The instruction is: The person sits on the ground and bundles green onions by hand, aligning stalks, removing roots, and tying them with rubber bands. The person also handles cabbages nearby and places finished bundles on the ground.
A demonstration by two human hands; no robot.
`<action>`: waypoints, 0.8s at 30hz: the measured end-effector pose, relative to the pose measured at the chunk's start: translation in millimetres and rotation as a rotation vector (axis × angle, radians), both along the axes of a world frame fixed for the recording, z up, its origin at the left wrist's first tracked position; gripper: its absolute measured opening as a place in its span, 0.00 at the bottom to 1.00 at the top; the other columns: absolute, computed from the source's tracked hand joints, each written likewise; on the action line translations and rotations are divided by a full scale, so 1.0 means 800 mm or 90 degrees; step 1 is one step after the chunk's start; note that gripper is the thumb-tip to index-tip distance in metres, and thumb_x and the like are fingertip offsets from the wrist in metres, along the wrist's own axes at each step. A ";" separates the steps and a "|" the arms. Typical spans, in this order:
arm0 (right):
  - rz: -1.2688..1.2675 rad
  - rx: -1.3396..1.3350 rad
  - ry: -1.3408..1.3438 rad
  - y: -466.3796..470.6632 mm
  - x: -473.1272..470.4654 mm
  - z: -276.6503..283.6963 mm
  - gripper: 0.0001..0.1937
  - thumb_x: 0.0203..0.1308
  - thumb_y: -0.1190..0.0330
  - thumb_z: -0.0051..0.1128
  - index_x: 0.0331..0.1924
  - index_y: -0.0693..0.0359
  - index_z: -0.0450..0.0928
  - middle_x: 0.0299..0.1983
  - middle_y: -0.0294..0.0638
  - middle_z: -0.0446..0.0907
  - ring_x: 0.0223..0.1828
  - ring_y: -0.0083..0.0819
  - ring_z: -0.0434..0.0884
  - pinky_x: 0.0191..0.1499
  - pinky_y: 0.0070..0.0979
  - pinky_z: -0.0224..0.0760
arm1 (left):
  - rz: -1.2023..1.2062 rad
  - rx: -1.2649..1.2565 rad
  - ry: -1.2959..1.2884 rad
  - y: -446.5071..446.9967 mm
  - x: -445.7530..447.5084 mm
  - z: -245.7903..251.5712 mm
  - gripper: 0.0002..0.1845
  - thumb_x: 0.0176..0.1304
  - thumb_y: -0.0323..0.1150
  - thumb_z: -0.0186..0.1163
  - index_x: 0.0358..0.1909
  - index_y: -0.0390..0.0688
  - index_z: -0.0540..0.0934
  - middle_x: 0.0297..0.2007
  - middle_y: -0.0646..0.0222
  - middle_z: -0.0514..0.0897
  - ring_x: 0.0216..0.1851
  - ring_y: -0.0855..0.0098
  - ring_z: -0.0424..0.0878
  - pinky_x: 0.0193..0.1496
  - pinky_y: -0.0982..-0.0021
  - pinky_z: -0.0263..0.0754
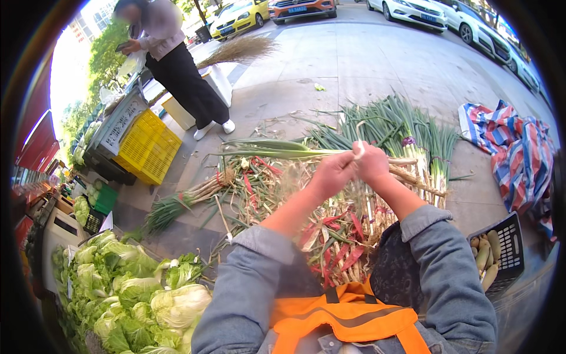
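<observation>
My left hand (pixel 332 173) grips a green onion (pixel 278 149) by its stalk, and the long leaves point left. Pressed close beside it, my right hand (pixel 372 163) has its fingers bent around the onion's white end, where a pale strip (pixel 360 148) curls upward. The fingers partly hide the stalk. Just beyond my hands lie bundles of green onions (pixel 380 121), some bound with purple ties (pixel 407 141). Beneath my forearms spreads a pile of dry peelings and red strips (pixel 340 256). Another tied bunch (pixel 190 201) rests on the ground to the left.
Napa cabbages (pixel 181 305) are heaped at lower left. A yellow crate (pixel 146 146) stands near a person (pixel 177 66). On the right are a striped plastic sheet (pixel 515 150) and a black basket (pixel 508 252) holding pale root vegetables (pixel 485 254). Parked cars (pixel 415 13) line the back.
</observation>
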State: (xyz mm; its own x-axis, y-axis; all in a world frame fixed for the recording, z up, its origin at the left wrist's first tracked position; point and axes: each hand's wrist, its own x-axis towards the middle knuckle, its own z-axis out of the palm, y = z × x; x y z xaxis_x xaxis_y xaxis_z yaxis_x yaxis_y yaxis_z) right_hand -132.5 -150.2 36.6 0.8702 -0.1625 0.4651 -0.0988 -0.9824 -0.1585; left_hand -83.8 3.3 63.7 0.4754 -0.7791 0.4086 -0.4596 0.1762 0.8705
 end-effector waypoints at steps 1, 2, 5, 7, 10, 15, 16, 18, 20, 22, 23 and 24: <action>0.004 0.018 0.016 0.000 0.001 -0.003 0.12 0.46 0.74 0.57 0.35 0.58 0.68 0.33 0.42 0.74 0.35 0.42 0.79 0.36 0.36 0.72 | -0.027 -0.009 0.056 -0.001 -0.005 0.002 0.10 0.68 0.32 0.52 0.36 0.36 0.77 0.23 0.69 0.79 0.23 0.79 0.76 0.27 0.78 0.70; -0.008 0.017 0.030 -0.003 0.007 -0.007 0.13 0.45 0.74 0.57 0.36 0.59 0.67 0.31 0.43 0.75 0.35 0.42 0.79 0.37 0.37 0.72 | -0.053 -0.018 0.112 -0.001 -0.008 0.003 0.09 0.68 0.32 0.52 0.38 0.36 0.77 0.24 0.69 0.80 0.23 0.79 0.76 0.28 0.78 0.70; -0.062 0.008 0.027 -0.026 0.013 -0.012 0.13 0.45 0.74 0.57 0.36 0.59 0.68 0.30 0.44 0.76 0.36 0.43 0.80 0.38 0.38 0.72 | 0.050 -0.081 0.254 0.011 -0.016 0.043 0.12 0.70 0.35 0.48 0.40 0.37 0.77 0.23 0.68 0.80 0.25 0.77 0.78 0.31 0.76 0.71; -0.090 0.077 0.051 -0.052 0.007 -0.021 0.13 0.44 0.76 0.55 0.36 0.59 0.68 0.32 0.47 0.78 0.37 0.46 0.80 0.40 0.41 0.71 | 0.215 -0.379 0.323 0.033 0.037 0.078 0.14 0.70 0.34 0.46 0.26 0.42 0.71 0.17 0.72 0.73 0.21 0.76 0.73 0.32 0.74 0.73; -0.106 0.161 0.055 -0.076 -0.007 -0.020 0.12 0.43 0.75 0.54 0.36 0.61 0.69 0.34 0.50 0.79 0.39 0.51 0.78 0.41 0.40 0.71 | 0.335 -0.386 0.236 0.111 0.136 0.062 0.13 0.70 0.35 0.47 0.26 0.44 0.71 0.15 0.77 0.66 0.16 0.80 0.65 0.28 0.72 0.70; -0.088 0.316 0.106 -0.115 -0.010 -0.028 0.15 0.39 0.67 0.59 0.34 0.64 0.73 0.32 0.53 0.79 0.37 0.49 0.79 0.41 0.38 0.70 | 0.172 0.802 0.032 0.111 0.131 -0.023 0.26 0.59 0.52 0.53 0.46 0.39 0.80 0.35 0.60 0.85 0.36 0.65 0.83 0.47 0.67 0.76; -0.040 0.370 0.097 -0.108 -0.004 -0.028 0.16 0.39 0.67 0.60 0.35 0.64 0.73 0.31 0.53 0.79 0.36 0.47 0.79 0.41 0.37 0.70 | 0.149 0.801 -0.112 0.121 0.141 -0.038 0.27 0.60 0.52 0.53 0.48 0.37 0.79 0.38 0.56 0.84 0.37 0.64 0.83 0.47 0.65 0.76; 0.038 0.490 0.071 -0.105 0.001 -0.035 0.19 0.38 0.66 0.62 0.37 0.67 0.75 0.30 0.49 0.78 0.33 0.38 0.78 0.39 0.32 0.69 | 0.179 0.683 -0.149 0.117 0.142 -0.040 0.27 0.60 0.49 0.54 0.51 0.35 0.77 0.42 0.54 0.83 0.39 0.64 0.83 0.45 0.65 0.76; 0.125 0.674 0.094 -0.098 0.003 -0.034 0.18 0.40 0.70 0.61 0.39 0.64 0.76 0.30 0.37 0.77 0.30 0.25 0.75 0.35 0.24 0.67 | 0.244 0.470 0.028 0.097 0.129 -0.022 0.25 0.61 0.45 0.55 0.53 0.35 0.75 0.44 0.56 0.82 0.39 0.66 0.83 0.42 0.67 0.77; 0.195 0.827 0.164 -0.082 0.005 -0.028 0.18 0.43 0.72 0.60 0.43 0.62 0.76 0.29 0.33 0.74 0.28 0.20 0.72 0.32 0.18 0.64 | 0.290 0.260 0.156 0.089 0.126 -0.016 0.24 0.63 0.43 0.55 0.54 0.36 0.74 0.46 0.59 0.81 0.39 0.68 0.83 0.41 0.69 0.77; 0.214 0.880 0.206 -0.077 0.006 -0.028 0.19 0.44 0.72 0.59 0.45 0.62 0.75 0.29 0.33 0.74 0.27 0.19 0.71 0.32 0.17 0.64 | 0.296 0.197 0.194 0.085 0.125 -0.012 0.25 0.63 0.43 0.55 0.56 0.36 0.73 0.47 0.60 0.80 0.39 0.68 0.83 0.40 0.70 0.77; 0.205 0.864 0.239 -0.046 0.001 -0.002 0.18 0.47 0.72 0.58 0.46 0.62 0.74 0.29 0.33 0.74 0.26 0.20 0.71 0.31 0.18 0.65 | 0.306 0.137 0.237 0.088 0.122 -0.011 0.25 0.64 0.43 0.55 0.58 0.37 0.71 0.48 0.62 0.79 0.39 0.68 0.83 0.40 0.71 0.78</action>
State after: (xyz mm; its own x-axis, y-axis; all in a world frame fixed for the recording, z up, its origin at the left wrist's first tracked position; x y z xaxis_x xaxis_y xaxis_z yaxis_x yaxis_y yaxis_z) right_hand -131.9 -187.0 34.7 0.9874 -0.0624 -0.1456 -0.1506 -0.0849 -0.9849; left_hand 13.5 73.4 54.9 0.8719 -0.4895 0.0078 -0.1048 -0.1710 0.9797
